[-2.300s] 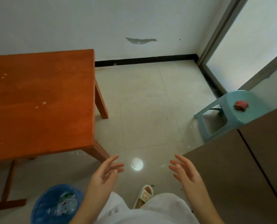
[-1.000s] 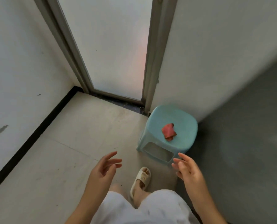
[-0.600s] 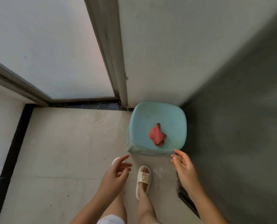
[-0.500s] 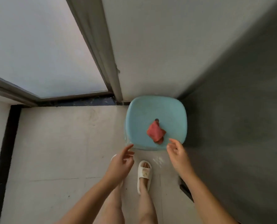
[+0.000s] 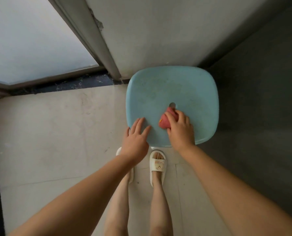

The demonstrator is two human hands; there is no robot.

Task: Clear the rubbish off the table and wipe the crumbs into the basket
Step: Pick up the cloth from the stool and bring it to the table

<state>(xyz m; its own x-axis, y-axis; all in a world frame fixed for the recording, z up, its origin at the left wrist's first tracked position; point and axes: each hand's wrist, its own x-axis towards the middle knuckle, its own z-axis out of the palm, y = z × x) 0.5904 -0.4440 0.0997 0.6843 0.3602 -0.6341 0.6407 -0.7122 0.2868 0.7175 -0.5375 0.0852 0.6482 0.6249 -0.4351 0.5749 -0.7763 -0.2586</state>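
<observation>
— How many things are there, counted?

— One pale blue plastic stool (image 5: 189, 86), one red cloth (image 5: 165, 122) on its seat, two hands, and two white slippers (image 5: 158, 165) on the feet, one of them mostly hidden under the left forearm. The stool stands on a light tiled floor (image 5: 56, 133) in the corner, beside a grey door frame (image 5: 89, 36).

— Where is the cloth relative to the hands?

— Directly under the right hand (image 5: 180, 130), whose fingers are curled over it and clasp it against the seat, just below the small hole in the middle of the stool. The red shows at the fingertips and to the left of the hand.

— And the left hand?

— The left hand (image 5: 135, 138) lies flat with straight, spread fingers over the near left edge of the seat, holding nothing. It is just beside the cloth, not touching it. The two hands are apart.
</observation>
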